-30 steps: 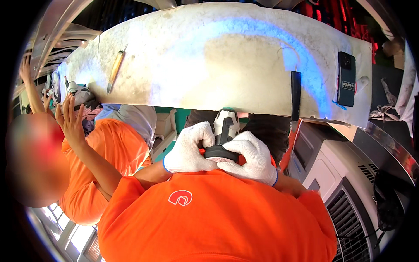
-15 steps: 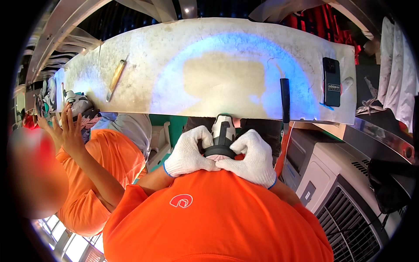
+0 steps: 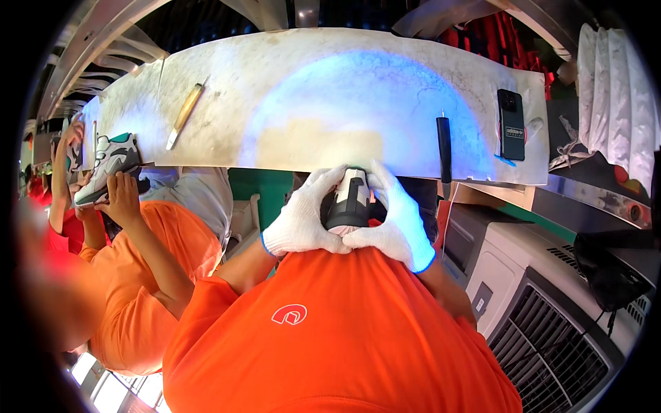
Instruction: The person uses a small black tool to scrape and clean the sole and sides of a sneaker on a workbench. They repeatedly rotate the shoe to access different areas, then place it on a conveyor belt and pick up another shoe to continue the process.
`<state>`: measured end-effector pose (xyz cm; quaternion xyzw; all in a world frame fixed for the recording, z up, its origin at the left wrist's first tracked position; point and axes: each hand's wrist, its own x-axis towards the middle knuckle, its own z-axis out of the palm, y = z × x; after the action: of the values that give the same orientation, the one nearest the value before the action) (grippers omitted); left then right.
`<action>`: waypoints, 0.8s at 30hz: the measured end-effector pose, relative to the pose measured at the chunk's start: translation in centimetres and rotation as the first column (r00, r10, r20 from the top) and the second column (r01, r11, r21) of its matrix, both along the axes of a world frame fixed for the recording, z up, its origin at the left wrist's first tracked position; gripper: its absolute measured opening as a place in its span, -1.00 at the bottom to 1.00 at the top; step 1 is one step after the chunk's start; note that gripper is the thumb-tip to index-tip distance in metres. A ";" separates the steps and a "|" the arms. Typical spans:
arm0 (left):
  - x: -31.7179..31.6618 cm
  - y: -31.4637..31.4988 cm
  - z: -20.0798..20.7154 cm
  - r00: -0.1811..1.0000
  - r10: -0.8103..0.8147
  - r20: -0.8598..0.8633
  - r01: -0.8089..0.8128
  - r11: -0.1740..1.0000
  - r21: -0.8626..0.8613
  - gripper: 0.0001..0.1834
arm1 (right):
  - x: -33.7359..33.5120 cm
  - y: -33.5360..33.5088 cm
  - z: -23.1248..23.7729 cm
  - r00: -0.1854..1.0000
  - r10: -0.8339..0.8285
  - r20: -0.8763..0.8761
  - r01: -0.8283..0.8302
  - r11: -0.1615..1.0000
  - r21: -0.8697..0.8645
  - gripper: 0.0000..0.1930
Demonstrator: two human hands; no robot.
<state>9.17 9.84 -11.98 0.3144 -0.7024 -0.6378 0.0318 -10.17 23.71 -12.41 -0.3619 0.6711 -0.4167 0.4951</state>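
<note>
Here we are, looking over the pale, stained table (image 3: 227, 131): a yellow-handled knife (image 3: 182, 118) lies out to our left, blade end toward us, and a black-handled awl (image 3: 445, 148) to our right, its butt at the near edge, its thin tip pointing away. Beyond the awl lies a dark phone (image 3: 511, 124). A blue arc of light (image 3: 385, 63) sweeps across the tabletop. At our left elbow, a co-worker in orange (image 3: 148, 261) handles a grey-and-white trainer (image 3: 116, 164) with teal accents. Down to our right stands a pale machine (image 3: 499, 296) with a dark slatted grille, a black bag (image 3: 604, 275) hanging by it, white cloth (image 3: 623, 103) higher up. Lettering marks the phone's lower back, and a white-outlined emblem (image 3: 289, 314) sits on our orange shirt (image 3: 337, 344). And in front of our chest, at the table's near edge, the black-and-white sneaker (image 3: 351, 194): left grip (image 3: 304, 219) and right grip (image 3: 395, 221), both white-gloved, clasp it from either side, thumbs meeting at its near end.
</note>
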 end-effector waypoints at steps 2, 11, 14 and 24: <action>0.1 0.3 -0.6 0.999 0.006 -0.039 -0.008 0.999 -0.035 0.38 | 0.4 0.3 -1.1 0.996 -0.055 0.070 0.057 0.998 -0.035 0.34; 1.6 2.6 9.0 0.886 -0.072 -0.459 -0.156 0.884 -0.440 0.23 | 0.6 2.0 12.0 0.923 0.027 -0.385 -0.209 0.873 -0.441 0.25; 0.2 2.0 10.1 0.800 -0.241 -0.549 -0.311 0.616 -0.724 0.21 | -0.1 2.3 12.8 0.805 -0.103 -0.584 -0.333 0.736 -0.589 0.20; -1.6 1.6 7.5 0.850 -0.303 -0.430 -0.234 0.515 -0.825 0.33 | -0.6 1.6 9.8 0.798 -0.181 -0.574 -0.263 0.753 -0.603 0.24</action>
<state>7.59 11.42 -4.49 0.0552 -0.8922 -0.2681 0.3591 -10.77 25.27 -2.61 -0.6402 0.5932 -0.4764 0.1064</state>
